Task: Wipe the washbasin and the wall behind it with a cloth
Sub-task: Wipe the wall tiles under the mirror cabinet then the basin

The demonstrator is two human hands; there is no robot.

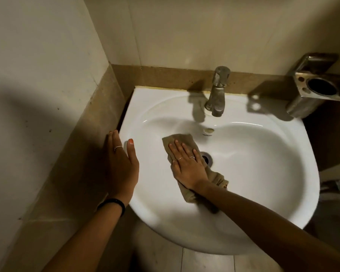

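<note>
A white washbasin (263, 173) fills the middle of the head view, set into a corner. My right hand (187, 163) lies flat on a tan cloth (182, 139), pressing it against the bowl's left inner slope just left of the drain (207, 158). The cloth's tail bunches under my wrist. My left hand (122, 165) rests on the basin's left rim, fingers spread, thumb on the white edge, holding nothing. Cream tiles of the wall behind the basin (204, 36) rise above a brown tile band (165, 77).
A dull metal tap (217, 93) stands at the basin's back centre, over the overflow hole (209, 130). A metal wall holder with a round cup opening (320, 85) hangs at the back right. The side wall (37, 75) runs close along the left.
</note>
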